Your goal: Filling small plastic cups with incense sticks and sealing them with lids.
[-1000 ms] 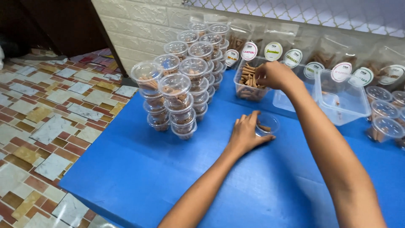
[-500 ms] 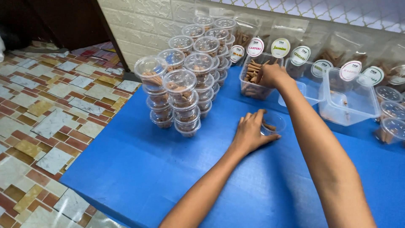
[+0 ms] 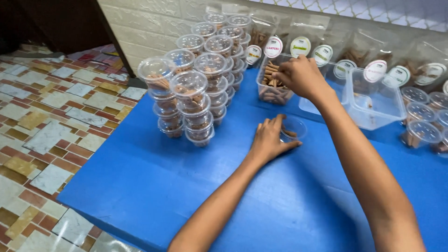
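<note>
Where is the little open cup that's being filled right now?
The open cup sits mid-table on the blue table, steadied by the left hand, just below the stick-filled tub.

Left hand (image 3: pixel 269 140) steadies small clear cup (image 3: pixel 293 129); right hand (image 3: pixel 301 75) in stick-filled tub (image 3: pixel 273 85) on blue table (image 3: pixel 154 182).

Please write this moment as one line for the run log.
left hand: steadies small clear cup | right hand: in box of brown sticks | blue table
</note>
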